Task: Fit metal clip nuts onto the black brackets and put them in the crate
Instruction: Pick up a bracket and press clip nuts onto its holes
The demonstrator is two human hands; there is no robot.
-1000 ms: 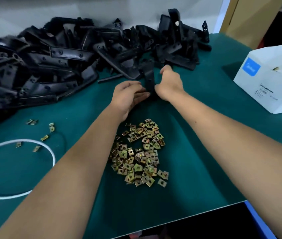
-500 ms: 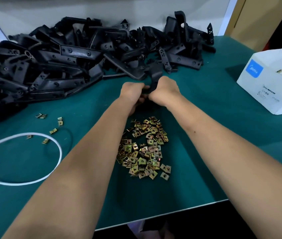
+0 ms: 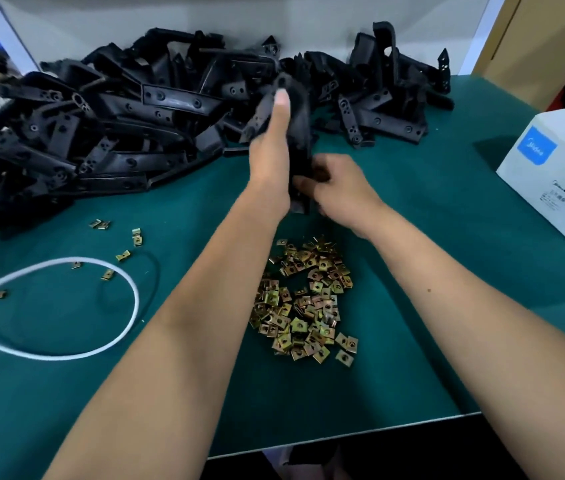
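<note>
Your left hand grips a black bracket upright above the green table, thumb laid along it, while your right hand pinches its lower end. Loose clip nuts lie heaped just below; more brackets are piled behind.

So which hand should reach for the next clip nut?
Probably the right hand: it works the lower end of the held bracket, nearest the clip nut pile. The left hand lies along the bracket, steadying it.
</note>
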